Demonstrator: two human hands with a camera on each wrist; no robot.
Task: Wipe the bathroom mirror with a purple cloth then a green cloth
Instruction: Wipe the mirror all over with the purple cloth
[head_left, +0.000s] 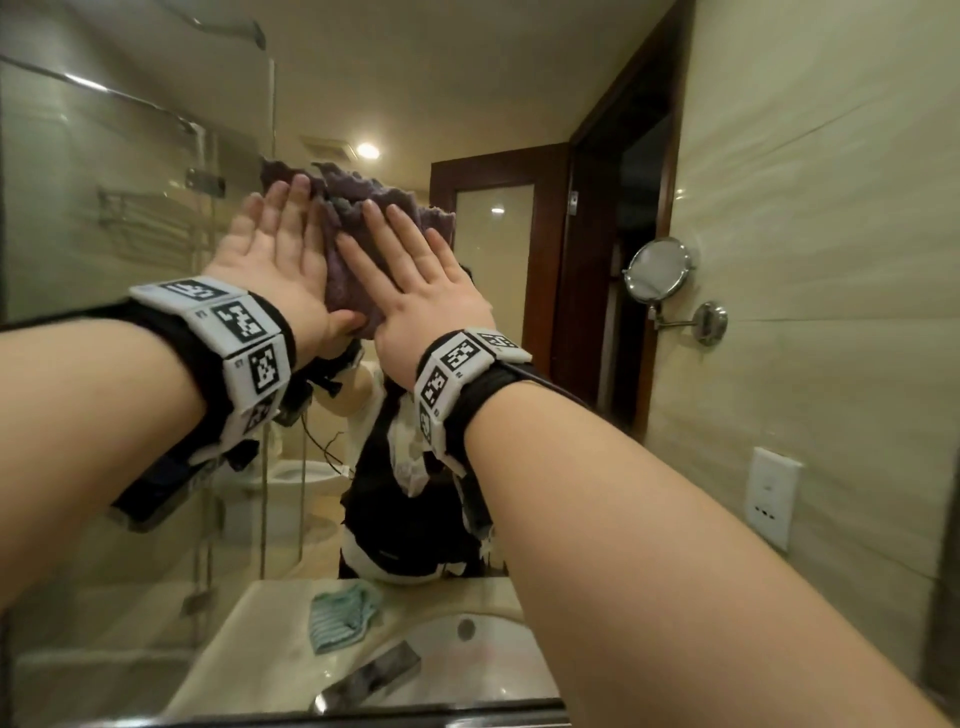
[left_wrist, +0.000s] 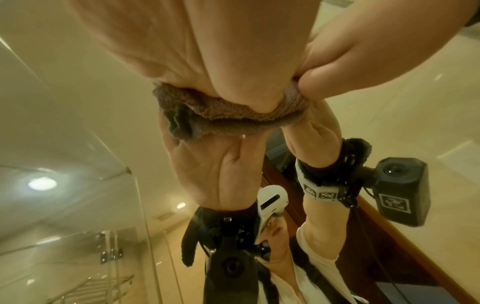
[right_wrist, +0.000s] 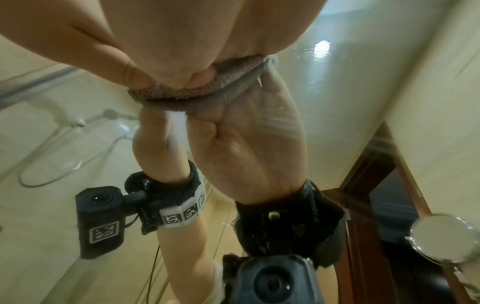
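Both hands flat, fingers straight: left hand (head_left: 270, 249) and right hand (head_left: 421, 280) press the purple cloth (head_left: 358, 218) against the bathroom mirror (head_left: 130, 156), high up. Green cloth (head_left: 343, 616) lies crumpled on the bench (head_left: 244, 639) beside the sink (head_left: 483, 670).

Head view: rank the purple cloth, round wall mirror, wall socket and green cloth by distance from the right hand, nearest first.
1. Purple cloth, under the right hand.
2. Round wall mirror, to its right.
3. Green cloth on the counter below and wall socket lower right: too close to call.
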